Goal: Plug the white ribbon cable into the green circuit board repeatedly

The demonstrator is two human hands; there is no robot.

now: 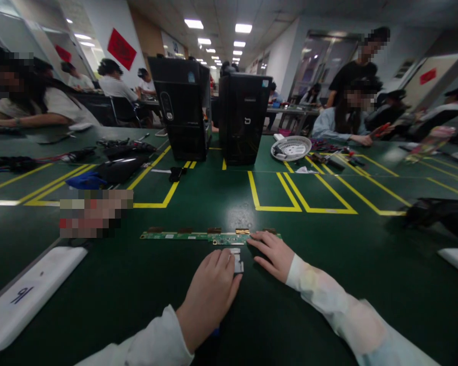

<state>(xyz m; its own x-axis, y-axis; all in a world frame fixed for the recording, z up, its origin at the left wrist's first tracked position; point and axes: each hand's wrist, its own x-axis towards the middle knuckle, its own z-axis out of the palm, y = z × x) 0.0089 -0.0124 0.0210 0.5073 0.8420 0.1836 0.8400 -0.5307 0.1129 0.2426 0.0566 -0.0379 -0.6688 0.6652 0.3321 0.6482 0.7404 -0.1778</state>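
Observation:
A long, narrow green circuit board (193, 236) lies across the table, with brown and copper-coloured tabs along its far edge. My right hand (275, 252) rests at the board's right end, fingers spread and fingertips touching it. Just in front of the board, my left hand (212, 290) is closed around a small silver-white flat piece (236, 260). Its kind cannot be made out, since my fingers cover part of it. A bit of something blue (216, 332) shows under my left wrist.
Two black computer towers (244, 119) stand behind the board on the green table (198, 218), which has yellow tape outlines. A white basket (291, 148), cables (125, 147) and a white elongated device (34, 295) lie around. Several people sit at tables beyond.

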